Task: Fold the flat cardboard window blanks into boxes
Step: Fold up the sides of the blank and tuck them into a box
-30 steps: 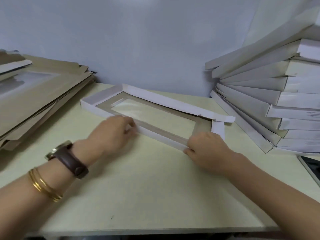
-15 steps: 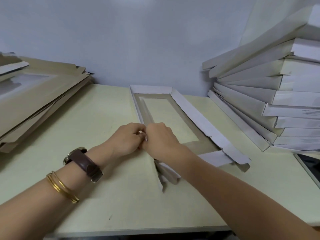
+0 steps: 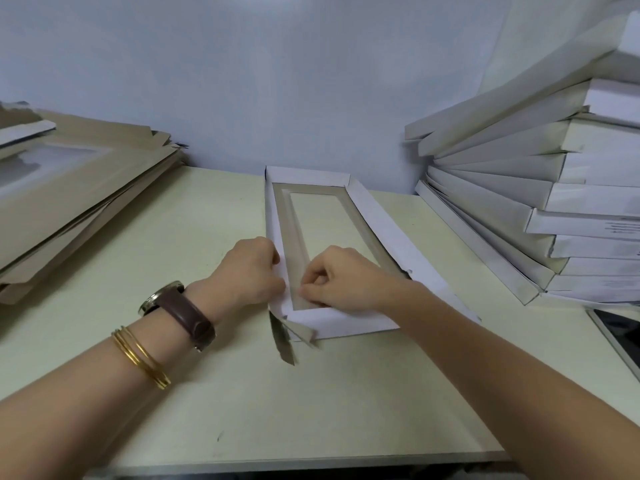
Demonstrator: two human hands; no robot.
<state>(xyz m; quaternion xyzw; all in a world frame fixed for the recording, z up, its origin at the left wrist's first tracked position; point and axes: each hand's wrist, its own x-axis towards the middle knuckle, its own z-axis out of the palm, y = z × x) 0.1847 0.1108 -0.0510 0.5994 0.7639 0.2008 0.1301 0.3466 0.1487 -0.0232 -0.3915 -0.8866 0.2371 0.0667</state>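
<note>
Head view, 1 frame. My left hand has its fingers curled against the outside of the raised left side wall of the window blank, close to its near-left corner; the fingertips are hidden behind the wall. My right hand sits inside the blank at that same corner, fingers curled tight, thumb and forefinger pinching at the grey-brown frame beside the wall. The 2 hands are almost touching, with only the wall between them.

Left wrist carries a brown-strapped watch and thin gold bangles.

The blank lies lengthwise away from me in the middle of the pale table, far end near the wall. Its left and far sides stand up; the right flap splays outward and the near flap lies flat. Loose corner tabs stick out at the near-left corner. The window is clear and the table shows through it.

Left of the work: 1 slumped stack of flat blanks, brown side up. Right: 1 leaning stack of folded boxes, white. A dark flat slab lies at the right edge; cannot tell what it is
</note>
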